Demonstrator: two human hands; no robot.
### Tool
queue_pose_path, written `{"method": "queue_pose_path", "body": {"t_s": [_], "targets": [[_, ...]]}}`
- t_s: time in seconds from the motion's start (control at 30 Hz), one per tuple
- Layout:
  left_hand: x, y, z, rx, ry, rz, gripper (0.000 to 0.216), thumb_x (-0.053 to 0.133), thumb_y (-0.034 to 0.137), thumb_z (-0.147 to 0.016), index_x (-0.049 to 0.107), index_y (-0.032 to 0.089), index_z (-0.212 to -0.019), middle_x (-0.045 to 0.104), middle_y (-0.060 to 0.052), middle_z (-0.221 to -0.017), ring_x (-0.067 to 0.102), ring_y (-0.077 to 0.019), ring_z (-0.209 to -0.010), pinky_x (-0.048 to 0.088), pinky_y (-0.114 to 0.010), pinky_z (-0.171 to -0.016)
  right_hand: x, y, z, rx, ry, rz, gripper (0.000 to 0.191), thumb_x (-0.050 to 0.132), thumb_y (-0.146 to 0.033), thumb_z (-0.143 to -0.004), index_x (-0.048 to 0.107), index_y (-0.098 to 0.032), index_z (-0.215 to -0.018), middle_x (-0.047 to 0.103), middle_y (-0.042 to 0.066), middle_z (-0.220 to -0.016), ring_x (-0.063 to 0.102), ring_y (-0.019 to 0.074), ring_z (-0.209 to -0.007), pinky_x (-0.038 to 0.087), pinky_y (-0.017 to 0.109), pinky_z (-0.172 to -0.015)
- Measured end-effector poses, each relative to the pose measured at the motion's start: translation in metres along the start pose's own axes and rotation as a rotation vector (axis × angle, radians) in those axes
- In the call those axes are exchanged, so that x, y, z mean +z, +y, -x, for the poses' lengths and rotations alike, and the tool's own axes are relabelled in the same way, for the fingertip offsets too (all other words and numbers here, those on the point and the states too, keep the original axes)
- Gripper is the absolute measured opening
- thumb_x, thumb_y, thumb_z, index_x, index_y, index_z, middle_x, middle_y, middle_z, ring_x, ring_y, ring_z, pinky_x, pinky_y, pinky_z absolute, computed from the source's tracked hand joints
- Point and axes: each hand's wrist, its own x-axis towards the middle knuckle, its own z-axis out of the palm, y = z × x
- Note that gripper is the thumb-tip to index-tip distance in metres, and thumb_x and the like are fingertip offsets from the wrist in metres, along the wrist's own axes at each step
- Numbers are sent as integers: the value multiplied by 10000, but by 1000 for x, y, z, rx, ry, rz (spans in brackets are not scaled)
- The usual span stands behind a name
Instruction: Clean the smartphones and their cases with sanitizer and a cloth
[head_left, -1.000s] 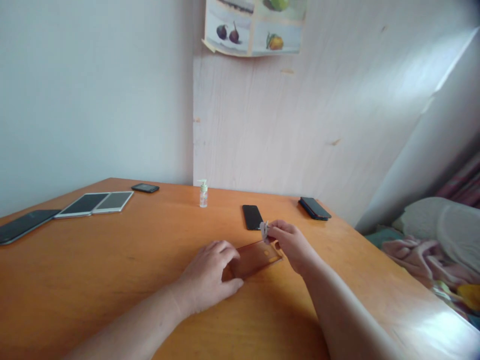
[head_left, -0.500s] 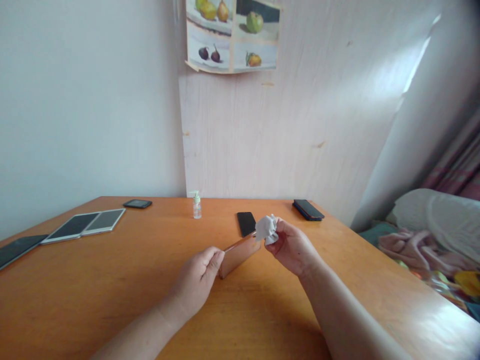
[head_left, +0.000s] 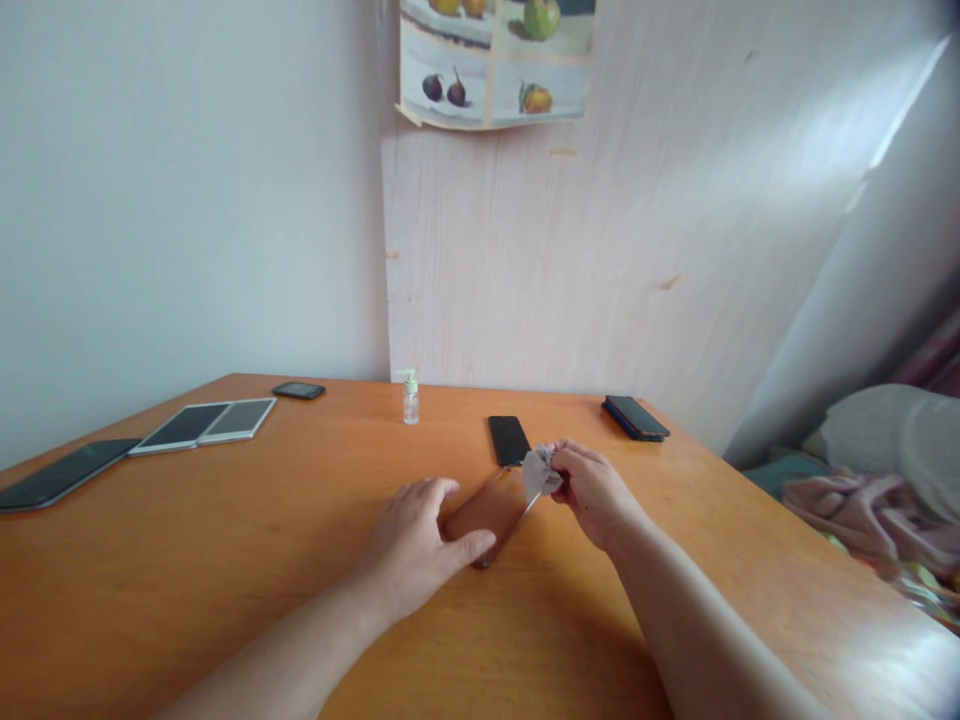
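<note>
A phone (head_left: 495, 505) with a glossy screen that mirrors the orange wood lies flat on the table (head_left: 225, 560) in front of me. My left hand (head_left: 420, 540) rests on its near end, fingers over the top edge and thumb against the side. My right hand (head_left: 592, 490) is closed on a small crumpled grey-white cloth (head_left: 538, 468), which touches the phone's far right corner.
A black phone (head_left: 508, 440) lies just beyond the cloth, another dark phone (head_left: 634, 417) at the far right edge. A small pump bottle (head_left: 410, 398) stands at the back. Tablets (head_left: 202, 423) and phones lie along the left. Bedding (head_left: 870, 480) is to the right.
The phone, tilted up on its edge half a second ago, now lies flat under my left hand. My right hand has lowered the cloth onto its far corner.
</note>
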Motion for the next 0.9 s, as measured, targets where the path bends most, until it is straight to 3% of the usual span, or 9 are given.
{"method": "queue_pose_path", "body": {"t_s": [0.13, 0.27, 0.33, 0.47, 0.57, 0.67, 0.8, 0.9], "targets": [[-3, 11, 3, 70, -120, -100, 704, 761, 568, -633, 541, 227, -1209, 626, -94, -1174, 534, -320, -1107, 423, -454, -933, 4, 11, -1, -16, -56, 210, 113, 505, -241, -698, 593, -193, -751, 533, -18, -613, 439, 118, -522, 311, 241, -484], [-3, 14, 3, 54, -139, -105, 589, 751, 433, -669, 538, 221, -1175, 632, -82, -1138, 540, -304, -1086, 416, -443, -931, 2, 23, -3, -200, -5, 814, 216, 512, -185, -736, 707, -205, -827, 612, 37, -796, 555, 164, -730, 405, 275, -682], [-1, 14, 3, 58, -126, -95, 571, 749, 413, -667, 537, 221, -1161, 630, -82, -1135, 543, -303, -1083, 417, -438, -928, 0, 25, -3, -261, 16, 992, 255, 515, -167, -772, 734, -218, -892, 620, 57, -890, 577, 179, -823, 413, 280, -755], [2, 12, 4, 69, -99, -81, 563, 764, 417, -642, 544, 226, -1123, 631, -79, -1108, 553, -306, -1058, 432, -425, -895, 3, 24, 1, -298, -40, 1067, 256, 480, -256, -896, 729, -210, -933, 614, 65, -881, 594, 180, -851, 421, 268, -771], [2, 11, 4, 80, -88, -69, 552, 773, 407, -630, 547, 224, -1099, 635, -77, -1079, 558, -302, -1034, 442, -413, -869, 13, 22, 10, -348, -98, 1104, 221, 561, -340, -882, 707, -207, -981, 614, 66, -911, 591, 190, -852, 426, 280, -767], [2, 12, 3, 69, -85, -53, 541, 772, 396, -625, 547, 218, -1084, 640, -78, -1054, 567, -299, -1010, 452, -406, -845, 30, 20, 25, -445, -248, 1045, 183, 591, -233, -851, 701, -223, -997, 638, 58, -957, 592, 190, -885, 439, 291, -799], [3, 12, 3, 74, -83, -31, 443, 709, 339, -684, 550, 223, -1082, 649, -73, -1009, 585, -286, -986, 454, -388, -826, 49, 16, 40, -574, -530, 885, 315, 503, -86, -843, 714, -265, -993, 680, 35, -1003, 597, 182, -980, 438, 303, -890], [3, 12, 3, 71, -76, -33, 474, 719, 344, -672, 546, 224, -1097, 649, -74, -1032, 582, -288, -1004, 450, -393, -849, 42, 17, 31, -573, -495, 980, 322, 504, -82, -834, 721, -261, -993, 693, 36, -994, 597, 185, -979, 429, 304, -904]]}}
